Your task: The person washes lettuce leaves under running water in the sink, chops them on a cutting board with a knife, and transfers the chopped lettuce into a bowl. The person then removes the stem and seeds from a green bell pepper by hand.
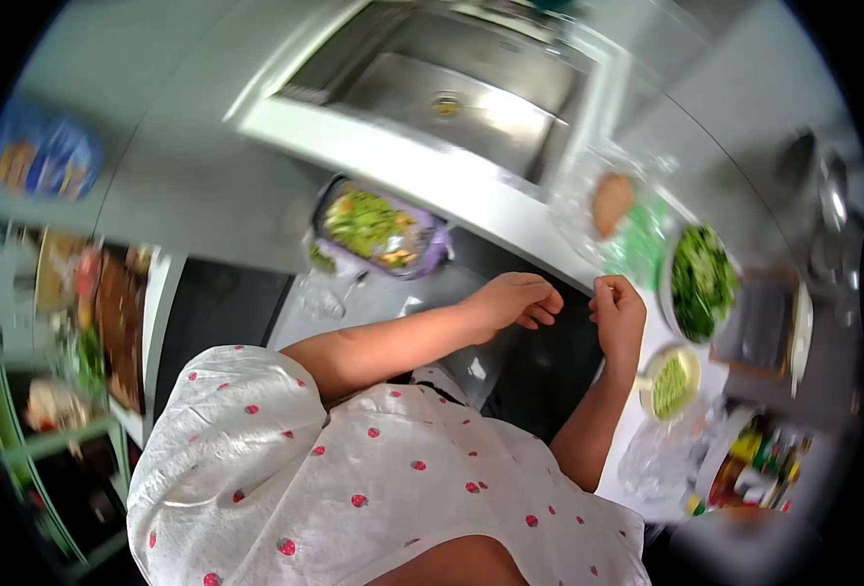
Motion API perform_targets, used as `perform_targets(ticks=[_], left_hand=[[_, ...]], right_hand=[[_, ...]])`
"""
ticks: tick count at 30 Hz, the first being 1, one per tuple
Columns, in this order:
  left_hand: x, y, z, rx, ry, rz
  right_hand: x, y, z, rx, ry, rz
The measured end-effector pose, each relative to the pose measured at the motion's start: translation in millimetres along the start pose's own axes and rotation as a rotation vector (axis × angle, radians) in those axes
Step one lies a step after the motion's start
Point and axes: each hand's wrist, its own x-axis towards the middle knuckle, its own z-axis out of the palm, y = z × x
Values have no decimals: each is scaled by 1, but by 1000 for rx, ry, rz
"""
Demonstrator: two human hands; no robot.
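Note:
My left hand [520,301] is held in front of the body, below the sink's front edge, with its fingers loosely bent, apart and nothing visible between them. Just right of it, my right hand [619,311] is raised with its fingers curled in and nothing visible in them. The two hands do not touch. Nearest to my right hand on the counter are a clear and green plastic bag [637,239] and a bowl of leafy greens [702,283]. A small bowl of chopped green pieces [671,384] stands below the greens.
A steel sink [412,78] lies ahead. Left of my left hand, a lined bin [368,230] holds vegetable scraps. At the right are a dark tray [759,322], bottles and jars [759,469] and a crumpled clear bag [666,454]. Green shelves [61,439] stand far left.

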Motion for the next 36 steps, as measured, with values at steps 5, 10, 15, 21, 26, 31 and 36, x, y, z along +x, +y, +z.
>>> perform_targets(ticks=[5, 10, 15, 21, 26, 31, 36], left_hand=[[-98, -14, -105, -106, 372, 235], [-214, -47, -165, -296, 735, 411], [-315, -102, -201, -465, 1015, 544], [-422, -166, -223, -501, 1355, 630], [-468, -207, -241, -657, 1573, 648], [-480, -207, -267, -649, 1713, 674], [-499, -179, -304, -458, 1903, 758]], right_hand=[[-1, -56, 77, -257, -353, -221], [-36, -98, 181, -256, -662, -484], [-108, -161, 277, -396, -921, -869], [-209, -197, 380, -263, -1175, -1075], [-263, -230, 432, -281, -1340, -1184], [-268, -255, 490, -252, -1320, -1327], [-276, -273, 539, -254, -1336, -1389]])
